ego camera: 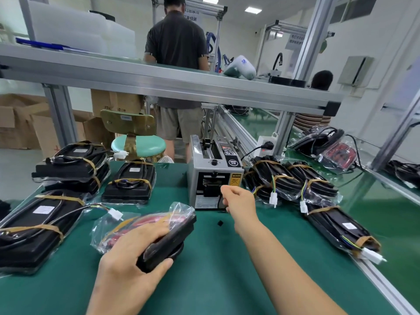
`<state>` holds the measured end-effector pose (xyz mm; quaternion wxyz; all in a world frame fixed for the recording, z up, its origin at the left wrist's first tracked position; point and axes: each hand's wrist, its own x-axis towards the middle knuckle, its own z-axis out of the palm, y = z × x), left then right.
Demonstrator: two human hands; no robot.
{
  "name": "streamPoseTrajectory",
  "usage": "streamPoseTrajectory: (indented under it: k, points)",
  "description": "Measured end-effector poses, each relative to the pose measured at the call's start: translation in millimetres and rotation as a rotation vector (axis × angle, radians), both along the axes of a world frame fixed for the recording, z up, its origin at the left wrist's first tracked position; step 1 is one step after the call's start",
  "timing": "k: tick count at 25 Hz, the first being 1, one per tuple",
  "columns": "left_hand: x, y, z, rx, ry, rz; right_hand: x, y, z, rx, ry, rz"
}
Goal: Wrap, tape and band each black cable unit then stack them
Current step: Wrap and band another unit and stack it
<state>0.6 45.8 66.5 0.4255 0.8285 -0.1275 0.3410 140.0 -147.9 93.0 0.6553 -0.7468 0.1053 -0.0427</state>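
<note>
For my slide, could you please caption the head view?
Left hand grips a bagged black unit; right hand reaches the tape dispenser.

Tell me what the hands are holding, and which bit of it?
The left hand grips the near end of a black cable unit in a plastic bag. The right hand is at the tape dispenser; whether it pinches tape cannot be told.

What I can't make out from here

My right hand (238, 202) covers the lower mouth of the tape machine (213, 176), so I can't tell whether my curled fingers pinch any tape. My left palm hides the near end of the unit (168, 244). The stack (34, 228) at left runs off the edge. Labels on the units are too small to read.
</note>
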Motion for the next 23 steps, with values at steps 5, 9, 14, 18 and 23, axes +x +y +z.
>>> streamPoseTrajectory:
  k: [5, 9, 14, 18, 23]
  points:
    - [-1, 2, 17, -0.085, -0.004, -0.018, 40, 19, -5, -0.005, 0.057, -0.194]
    - [-3, -5, 20, -0.117, -0.062, -0.024, 52, 25, -9, -0.034, 0.057, -0.301]
    - [-1, -10, 17, -0.175, -0.017, -0.070, 60, 35, -9, 0.083, 0.123, -0.383]
    - [-1, -6, 18, -0.197, 0.033, -0.024, 33, 33, 10, 0.304, 0.165, -0.274]
    - [5, -8, 15, -0.258, 0.063, 0.052, -67, 31, 34, 0.342, -0.140, 0.426]
